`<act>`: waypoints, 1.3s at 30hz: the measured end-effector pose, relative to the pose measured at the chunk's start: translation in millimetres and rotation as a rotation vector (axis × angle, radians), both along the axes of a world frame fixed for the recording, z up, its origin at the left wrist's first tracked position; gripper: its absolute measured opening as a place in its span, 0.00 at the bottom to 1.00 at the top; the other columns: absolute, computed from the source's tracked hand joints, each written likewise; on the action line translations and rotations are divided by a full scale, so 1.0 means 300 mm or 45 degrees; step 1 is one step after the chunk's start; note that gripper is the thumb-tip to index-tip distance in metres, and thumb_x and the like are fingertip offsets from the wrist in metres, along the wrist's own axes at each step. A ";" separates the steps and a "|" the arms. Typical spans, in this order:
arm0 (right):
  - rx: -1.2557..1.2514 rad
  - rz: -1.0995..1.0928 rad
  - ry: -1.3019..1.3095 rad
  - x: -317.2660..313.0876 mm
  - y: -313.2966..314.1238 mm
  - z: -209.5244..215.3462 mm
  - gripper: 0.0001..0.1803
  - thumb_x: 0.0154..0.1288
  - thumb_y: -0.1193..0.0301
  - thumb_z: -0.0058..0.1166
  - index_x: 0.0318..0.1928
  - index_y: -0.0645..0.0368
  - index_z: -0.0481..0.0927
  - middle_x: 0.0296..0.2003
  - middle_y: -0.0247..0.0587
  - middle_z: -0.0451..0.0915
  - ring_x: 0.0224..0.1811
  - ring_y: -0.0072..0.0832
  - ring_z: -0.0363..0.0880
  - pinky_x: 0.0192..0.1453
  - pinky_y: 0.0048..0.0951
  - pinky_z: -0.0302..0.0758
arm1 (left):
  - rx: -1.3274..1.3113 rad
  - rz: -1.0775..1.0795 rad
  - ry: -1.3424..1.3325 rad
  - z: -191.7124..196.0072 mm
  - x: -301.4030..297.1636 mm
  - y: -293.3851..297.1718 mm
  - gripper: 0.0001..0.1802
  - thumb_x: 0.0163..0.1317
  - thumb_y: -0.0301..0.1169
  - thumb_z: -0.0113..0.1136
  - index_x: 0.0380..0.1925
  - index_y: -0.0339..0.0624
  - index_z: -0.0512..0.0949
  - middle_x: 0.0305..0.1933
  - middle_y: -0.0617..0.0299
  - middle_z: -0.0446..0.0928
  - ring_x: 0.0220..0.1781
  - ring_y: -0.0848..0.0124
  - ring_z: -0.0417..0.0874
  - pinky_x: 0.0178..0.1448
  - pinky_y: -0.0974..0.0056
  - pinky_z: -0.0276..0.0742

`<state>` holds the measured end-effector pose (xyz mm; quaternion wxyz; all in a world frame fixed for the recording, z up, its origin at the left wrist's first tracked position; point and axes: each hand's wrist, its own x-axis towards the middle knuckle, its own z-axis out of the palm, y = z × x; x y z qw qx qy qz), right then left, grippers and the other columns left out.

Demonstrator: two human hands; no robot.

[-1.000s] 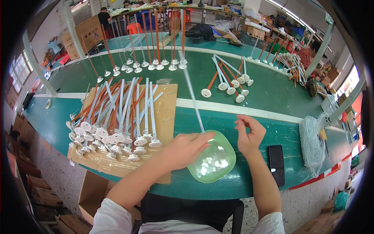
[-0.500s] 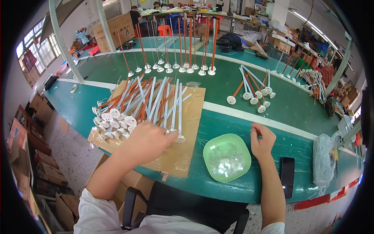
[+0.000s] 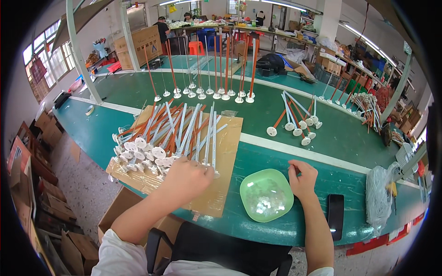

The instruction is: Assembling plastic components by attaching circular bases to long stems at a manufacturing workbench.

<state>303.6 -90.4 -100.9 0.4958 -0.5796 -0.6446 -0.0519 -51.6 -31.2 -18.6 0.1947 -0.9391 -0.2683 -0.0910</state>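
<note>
My left hand (image 3: 188, 180) is closed at the near, disc-footed ends of a heap of sticks (image 3: 186, 126), some rust-red, some pale grey-blue with dots. Its curled fingers hide what they grip, if anything. White round discs (image 3: 159, 152) crowd just left of that hand, and another white disc (image 3: 217, 175) peeks out at its right. Under the heap lies a cardboard sheet (image 3: 209, 200). My right hand (image 3: 304, 179), thumb and forefinger bent together, hovers by the right rim of a light green bowl (image 3: 244, 202) holding small shiny clear pieces. Anything in that pinch is too small to see.
Several sticks stand upright on white bases (image 3: 225, 97) across the green table. More disc-footed sticks (image 3: 294, 120) lie at the right. A black phone (image 3: 335, 216) and a clear plastic bag (image 3: 378, 198) rest right of my right arm. People sit far back.
The view has tilted up a little, so the table sits lower in it. My left hand has shifted slightly right and nearer; my right hand has drawn a little closer to the bowl.
</note>
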 end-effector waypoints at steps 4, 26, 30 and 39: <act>-0.031 -0.003 -0.020 -0.005 -0.002 0.008 0.06 0.59 0.81 0.60 0.38 0.63 0.85 0.28 0.46 0.85 0.26 0.33 0.85 0.31 0.30 0.81 | -0.016 0.075 -0.012 0.012 -0.009 -0.027 0.05 0.52 0.29 0.62 0.30 0.44 0.79 0.22 0.64 0.81 0.28 0.64 0.87 0.35 0.59 0.77; -0.090 -0.023 -0.130 -0.008 0.007 0.013 0.07 0.59 0.80 0.61 0.39 0.62 0.86 0.27 0.45 0.84 0.27 0.33 0.85 0.32 0.30 0.80 | -1.275 -0.588 -1.319 -0.211 0.493 0.121 0.10 0.63 0.33 0.69 0.36 0.38 0.81 0.24 0.59 0.80 0.26 0.70 0.82 0.34 0.64 0.77; -0.312 0.001 -0.012 0.015 0.063 0.073 0.08 0.59 0.78 0.61 0.40 0.61 0.86 0.30 0.45 0.85 0.27 0.36 0.85 0.33 0.31 0.81 | -1.641 -0.454 -1.392 -0.300 0.495 0.171 0.08 0.67 0.30 0.67 0.36 0.37 0.81 0.27 0.63 0.82 0.30 0.78 0.81 0.37 0.70 0.76; -0.482 -0.189 -0.801 0.264 0.505 0.194 0.13 0.56 0.68 0.65 0.42 0.59 0.86 0.42 0.48 0.86 0.45 0.44 0.85 0.52 0.40 0.82 | -2.121 -0.314 -1.646 -0.310 0.494 0.202 0.10 0.72 0.32 0.61 0.33 0.37 0.81 0.26 0.66 0.80 0.29 0.80 0.78 0.37 0.72 0.72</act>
